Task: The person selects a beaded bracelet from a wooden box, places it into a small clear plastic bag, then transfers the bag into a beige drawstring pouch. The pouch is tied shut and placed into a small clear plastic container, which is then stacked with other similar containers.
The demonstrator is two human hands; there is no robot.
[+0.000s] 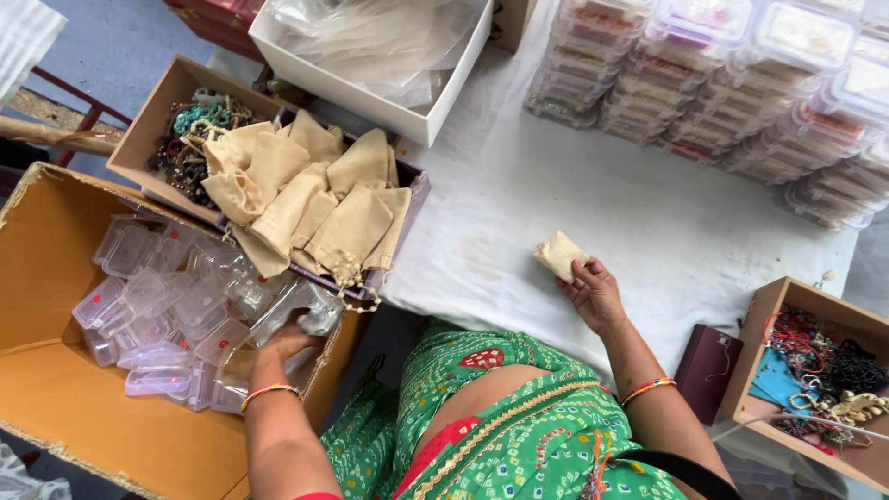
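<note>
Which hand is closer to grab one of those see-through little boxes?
Left. The left hand already reaches into the cardboard box among the clear plastic boxes. The right hand is over on the white table, holding a small beige pouch.

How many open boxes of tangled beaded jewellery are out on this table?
2. One wooden box of jewellery sits at the far left behind the pile of cloth pouches; another jewellery box sits at the near right corner. More may lie outside the picture.

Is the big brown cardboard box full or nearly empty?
Partly full: the cardboard box holds clear plastic boxes at one end; bare bottom shows.
</note>
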